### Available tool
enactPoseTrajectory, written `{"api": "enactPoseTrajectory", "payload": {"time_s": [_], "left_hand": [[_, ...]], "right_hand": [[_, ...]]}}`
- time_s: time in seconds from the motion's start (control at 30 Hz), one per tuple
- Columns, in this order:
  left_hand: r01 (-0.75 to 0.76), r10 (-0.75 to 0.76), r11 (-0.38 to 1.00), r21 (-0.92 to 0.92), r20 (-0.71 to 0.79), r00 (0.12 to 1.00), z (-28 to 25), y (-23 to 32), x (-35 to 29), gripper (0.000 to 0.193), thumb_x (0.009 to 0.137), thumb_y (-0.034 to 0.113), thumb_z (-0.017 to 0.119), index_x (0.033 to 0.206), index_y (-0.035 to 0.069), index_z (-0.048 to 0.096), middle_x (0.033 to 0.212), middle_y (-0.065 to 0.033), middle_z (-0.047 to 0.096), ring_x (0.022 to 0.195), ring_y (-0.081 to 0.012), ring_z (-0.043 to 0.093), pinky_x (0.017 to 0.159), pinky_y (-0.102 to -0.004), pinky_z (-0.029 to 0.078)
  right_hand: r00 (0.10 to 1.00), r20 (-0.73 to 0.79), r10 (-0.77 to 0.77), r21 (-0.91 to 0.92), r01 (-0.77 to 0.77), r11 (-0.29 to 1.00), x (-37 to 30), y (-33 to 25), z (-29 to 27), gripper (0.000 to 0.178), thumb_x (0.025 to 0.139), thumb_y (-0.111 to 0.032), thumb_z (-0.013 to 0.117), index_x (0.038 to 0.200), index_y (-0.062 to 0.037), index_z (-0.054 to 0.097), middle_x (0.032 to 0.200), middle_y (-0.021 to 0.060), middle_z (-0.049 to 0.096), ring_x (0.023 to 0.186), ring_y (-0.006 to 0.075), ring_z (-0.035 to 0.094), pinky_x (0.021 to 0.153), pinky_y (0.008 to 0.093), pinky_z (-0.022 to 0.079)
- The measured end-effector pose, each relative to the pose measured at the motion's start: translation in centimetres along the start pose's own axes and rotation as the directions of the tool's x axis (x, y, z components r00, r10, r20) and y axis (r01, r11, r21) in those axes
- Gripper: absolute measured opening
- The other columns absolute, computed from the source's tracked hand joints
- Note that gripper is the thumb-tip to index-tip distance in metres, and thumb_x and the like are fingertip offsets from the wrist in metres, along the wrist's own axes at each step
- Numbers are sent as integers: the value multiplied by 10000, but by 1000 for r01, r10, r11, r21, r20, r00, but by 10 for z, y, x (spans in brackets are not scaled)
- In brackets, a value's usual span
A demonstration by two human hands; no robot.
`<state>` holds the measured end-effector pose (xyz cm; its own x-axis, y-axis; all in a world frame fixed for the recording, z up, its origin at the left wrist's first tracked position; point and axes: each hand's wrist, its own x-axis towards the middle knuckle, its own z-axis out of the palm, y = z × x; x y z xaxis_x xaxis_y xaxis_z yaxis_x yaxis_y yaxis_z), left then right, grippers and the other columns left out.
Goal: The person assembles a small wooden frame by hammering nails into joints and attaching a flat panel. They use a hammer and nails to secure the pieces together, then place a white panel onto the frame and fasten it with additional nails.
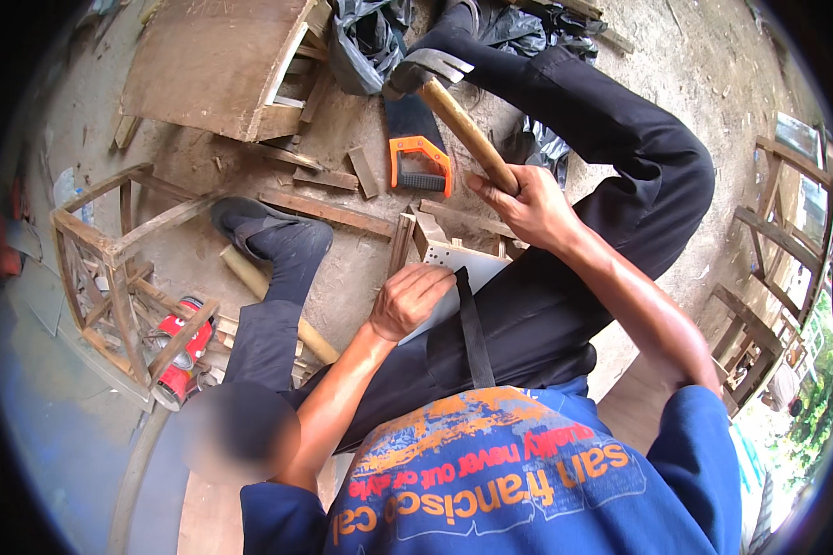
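My right hand point(532, 208) is wrapped around the wooden handle of a claw hammer point(467, 134), raised with its metal head pointing away from me. Between my legs stands a wooden piece with a light grey board point(442, 310) on it, small dark dots along its far edge. My left hand point(412, 301) grips this board, fingers together over its top; their undersides are hidden. Just right of those fingertips, a black strip point(474, 333) runs from the board's far edge back toward my lap.
An orange-handled handsaw point(421, 166) lies ahead among wood offcuts point(363, 173). A brown wooden box point(199, 69) stands far left, with a wooden frame point(111, 250) and red cans point(185, 333) nearer. Black plastic bags point(361, 46) lie beyond; more wooden frames point(777, 236) stand right.
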<state>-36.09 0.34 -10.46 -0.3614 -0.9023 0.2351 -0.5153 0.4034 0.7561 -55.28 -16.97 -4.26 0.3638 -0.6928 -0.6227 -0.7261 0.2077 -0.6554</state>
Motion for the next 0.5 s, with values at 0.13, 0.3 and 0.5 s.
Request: {"api": "enactPoseTrajectory", "payload": {"time_s": [0.13, 0.3, 0.5], "left_hand": [[17, -17, 1000, 12, -27, 999, 1, 0, 6, 268, 680, -55, 651, 940, 8, 673, 942, -105, 673, 870, -264, 675, 791, -373, 556], [-28, 27, 997, 72, 24, 999, -6, 3, 9, 239, 675, -50, 644, 905, 4, 678, 944, -103, 672, 889, -256, 675, 815, -371, 553], [-16, 17, 996, 87, -9, 1000, -6, -5, 7, 235, 668, -42, 636, 894, 3, 681, 939, -104, 670, 901, -256, 673, 805, -372, 561]], "right_hand": [[993, 106, -50, -9, 52, 999, -7, 2, -15, 320, 914, -314, 657, 997, -8, 700, 543, 117, 523, 499, 118, 507, 518, 375, 447], [928, 129, -348, -221, 369, 903, -1, -9, -51, 203, 878, -196, 669, 947, -7, 695, 604, 221, 569, 594, 404, 590, 539, 437, 471], [914, 160, -373, -265, 404, 876, 0, 1, -37, 292, 886, -262, 683, 852, 28, 677, 612, 236, 583, 589, 415, 599, 554, 448, 491]]}}
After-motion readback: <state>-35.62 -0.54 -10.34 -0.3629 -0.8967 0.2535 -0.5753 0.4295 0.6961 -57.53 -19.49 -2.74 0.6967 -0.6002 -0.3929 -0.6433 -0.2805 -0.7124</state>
